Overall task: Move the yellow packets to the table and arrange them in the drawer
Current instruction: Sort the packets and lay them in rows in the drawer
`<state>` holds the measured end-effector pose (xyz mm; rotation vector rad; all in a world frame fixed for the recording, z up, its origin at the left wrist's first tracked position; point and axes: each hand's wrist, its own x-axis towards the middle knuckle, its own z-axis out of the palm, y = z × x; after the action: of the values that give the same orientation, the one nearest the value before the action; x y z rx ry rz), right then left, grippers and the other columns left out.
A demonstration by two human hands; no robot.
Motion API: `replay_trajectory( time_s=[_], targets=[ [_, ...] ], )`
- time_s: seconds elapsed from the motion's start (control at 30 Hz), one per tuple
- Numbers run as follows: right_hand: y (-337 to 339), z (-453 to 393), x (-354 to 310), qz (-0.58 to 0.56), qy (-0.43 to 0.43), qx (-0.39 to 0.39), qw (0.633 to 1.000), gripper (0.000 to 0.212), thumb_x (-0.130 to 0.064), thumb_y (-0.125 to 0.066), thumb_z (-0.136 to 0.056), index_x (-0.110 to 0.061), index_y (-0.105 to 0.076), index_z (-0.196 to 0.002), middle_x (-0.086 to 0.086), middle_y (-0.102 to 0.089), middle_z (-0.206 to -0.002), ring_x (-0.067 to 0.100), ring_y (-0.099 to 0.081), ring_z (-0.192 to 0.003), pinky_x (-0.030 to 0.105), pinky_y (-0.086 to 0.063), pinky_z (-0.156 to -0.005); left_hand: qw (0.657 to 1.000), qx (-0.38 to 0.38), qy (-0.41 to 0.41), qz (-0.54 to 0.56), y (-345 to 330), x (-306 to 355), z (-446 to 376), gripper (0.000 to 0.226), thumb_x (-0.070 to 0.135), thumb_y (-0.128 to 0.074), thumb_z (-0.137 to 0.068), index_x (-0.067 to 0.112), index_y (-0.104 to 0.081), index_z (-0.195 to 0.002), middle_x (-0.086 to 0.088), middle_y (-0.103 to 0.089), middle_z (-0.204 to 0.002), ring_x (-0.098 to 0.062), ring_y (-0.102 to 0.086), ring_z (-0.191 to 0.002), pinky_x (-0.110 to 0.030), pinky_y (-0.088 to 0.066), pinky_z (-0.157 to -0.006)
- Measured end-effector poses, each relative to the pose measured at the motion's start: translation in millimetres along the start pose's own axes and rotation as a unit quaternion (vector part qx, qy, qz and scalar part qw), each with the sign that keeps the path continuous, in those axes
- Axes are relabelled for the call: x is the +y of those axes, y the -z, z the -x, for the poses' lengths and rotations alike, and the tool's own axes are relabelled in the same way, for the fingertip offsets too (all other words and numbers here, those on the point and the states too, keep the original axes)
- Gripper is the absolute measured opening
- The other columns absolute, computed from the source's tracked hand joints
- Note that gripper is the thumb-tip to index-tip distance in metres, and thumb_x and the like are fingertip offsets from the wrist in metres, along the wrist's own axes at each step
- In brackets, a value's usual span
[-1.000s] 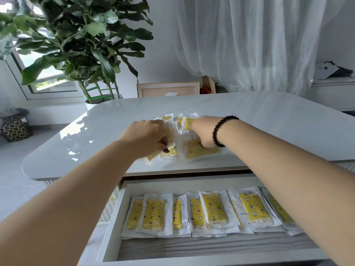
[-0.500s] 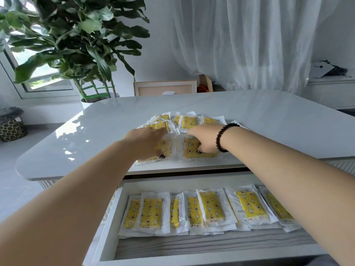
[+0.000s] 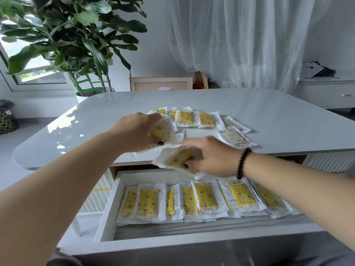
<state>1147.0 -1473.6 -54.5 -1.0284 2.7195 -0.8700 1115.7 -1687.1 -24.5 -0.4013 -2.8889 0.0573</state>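
Several yellow packets (image 3: 196, 118) in clear wrappers lie on the white table (image 3: 278, 120); two more (image 3: 235, 135) lie face down at the right. My left hand (image 3: 134, 131) grips a yellow packet (image 3: 163, 132) just above the table's near edge. My right hand (image 3: 213, 158) grips another yellow packet (image 3: 175, 159), held over the gap between the table edge and the open drawer (image 3: 107, 212). A row of yellow packets (image 3: 203, 196) lies overlapping across the drawer's back half.
A large potted plant (image 3: 73, 41) stands behind the table's left corner. A framed board (image 3: 161, 84) leans behind the table, by a white curtain (image 3: 240, 41). A white cabinet (image 3: 330, 93) stands at the far right, a patterned basket (image 3: 7, 121) at the far left.
Both hands have lifted a packet each off the pile and drawn back toward me. The right hand has come lower, past the table edge. More packets on the table are uncovered.
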Motion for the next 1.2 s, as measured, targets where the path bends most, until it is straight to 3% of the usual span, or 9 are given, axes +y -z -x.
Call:
replay_trajectory(
  time_s=[0.17,0.3,0.43,0.5,0.57,0.67,0.8,0.93,1.2],
  targets=[
    [-45.1,32.2,19.3,0.021,-0.104,-0.045,0.993,0.023,-0.020,-0.059,-0.088,-0.041,-0.057,-0.094,-0.016,-0.063,-0.091,0.009,-0.059,-0.084,0.029,-0.049,-0.078,0.999,-0.048,-0.014,-0.005,-3.7,8.5,26.6,0.042,0.045,-0.063,-0.086,0.022,-0.045,-0.117,-0.001,-0.052,-0.092,-0.025,-0.049,-0.079,-0.031,-0.040,-0.063],
    [-73.9,44.5,31.0,0.014,-0.153,-0.051,0.987,0.033,-0.024,-0.059,-0.089,-0.026,-0.055,-0.122,-0.011,-0.056,-0.103,0.009,-0.048,-0.088,0.022,-0.037,-0.080,0.995,-0.097,-0.020,-0.013,-13.5,7.4,42.2,0.053,0.047,-0.061,-0.087,0.024,-0.037,-0.129,-0.002,-0.053,-0.100,-0.022,-0.048,-0.081,-0.030,-0.039,-0.065],
    [-84.8,46.1,22.6,0.011,-0.141,-0.086,0.986,0.025,-0.020,-0.060,-0.090,-0.036,-0.047,-0.076,-0.009,-0.050,-0.076,0.006,-0.046,-0.069,0.017,-0.038,-0.063,0.995,-0.100,-0.006,0.016,-14.7,-0.2,51.5,0.064,0.045,-0.062,-0.087,0.025,-0.027,-0.136,-0.005,-0.059,-0.112,-0.023,-0.049,-0.081,-0.031,-0.043,-0.067],
    [-83.0,46.5,18.4,-0.004,-0.154,-0.090,0.984,0.023,-0.020,-0.060,-0.090,-0.043,-0.053,-0.089,-0.015,-0.058,-0.085,-0.003,-0.052,-0.074,0.007,-0.041,-0.067,0.995,-0.097,-0.001,0.031,-13.7,-6.9,53.8,0.065,0.045,-0.063,-0.086,0.025,-0.027,-0.136,-0.006,-0.059,-0.111,-0.024,-0.051,-0.081,-0.033,-0.046,-0.068],
    [-83.6,42.5,19.4,0.000,-0.182,-0.081,0.980,0.024,-0.022,-0.062,-0.088,-0.035,-0.060,-0.109,-0.006,-0.065,-0.098,0.005,-0.058,-0.083,0.012,-0.046,-0.074,0.994,-0.095,0.004,0.047,-13.5,-13.4,54.7,0.066,0.045,-0.064,-0.086,0.025,-0.027,-0.135,-0.006,-0.059,-0.110,-0.025,-0.053,-0.081,-0.033,-0.047,-0.068],
    [-89.8,20.0,31.5,-0.058,-0.287,-0.051,0.955,0.013,-0.025,-0.068,-0.083,-0.014,-0.063,-0.087,0.009,-0.069,-0.087,0.015,-0.059,-0.070,0.020,-0.052,-0.066,0.994,-0.095,0.015,0.056,-13.2,-22.0,54.9,0.067,0.045,-0.066,-0.084,0.024,-0.028,-0.135,-0.006,-0.059,-0.109,-0.025,-0.054,-0.082,-0.033,-0.048,-0.069],
    [-99.4,-18.8,38.7,-0.108,-0.409,-0.021,0.906,0.047,-0.022,-0.060,-0.090,-0.003,-0.048,-0.130,0.012,-0.062,-0.109,0.021,-0.056,-0.111,0.023,-0.043,-0.092,0.991,-0.114,0.028,0.058,-17.8,-29.8,54.2,0.063,0.045,-0.069,-0.082,0.024,-0.034,-0.130,-0.005,-0.060,-0.106,-0.026,-0.057,-0.083,-0.035,-0.052,-0.069],
    [-109.4,-45.8,36.9,-0.096,-0.448,-0.029,0.888,0.046,-0.028,-0.049,-0.098,-0.001,-0.046,-0.135,0.012,-0.045,-0.143,0.022,-0.046,-0.129,0.023,-0.039,-0.100,0.987,-0.144,0.024,0.064,-27.4,-33.4,54.0,0.057,0.044,-0.069,-0.082,0.022,-0.039,-0.125,-0.002,-0.058,-0.101,-0.025,-0.057,-0.082,-0.032,-0.047,-0.063],
    [-132.1,-49.5,61.2,-0.027,-0.463,-0.002,0.886,0.047,-0.034,-0.071,-0.080,-0.008,-0.053,-0.115,0.000,-0.055,-0.092,0.016,-0.055,-0.085,0.022,-0.040,-0.062,0.983,-0.164,0.031,0.082,-37.3,-41.4,53.5,0.046,0.043,-0.071,-0.080,0.024,-0.043,-0.111,0.002,-0.057,-0.093,-0.020,-0.058,-0.078,-0.030,-0.047,-0.060]
  ],
)
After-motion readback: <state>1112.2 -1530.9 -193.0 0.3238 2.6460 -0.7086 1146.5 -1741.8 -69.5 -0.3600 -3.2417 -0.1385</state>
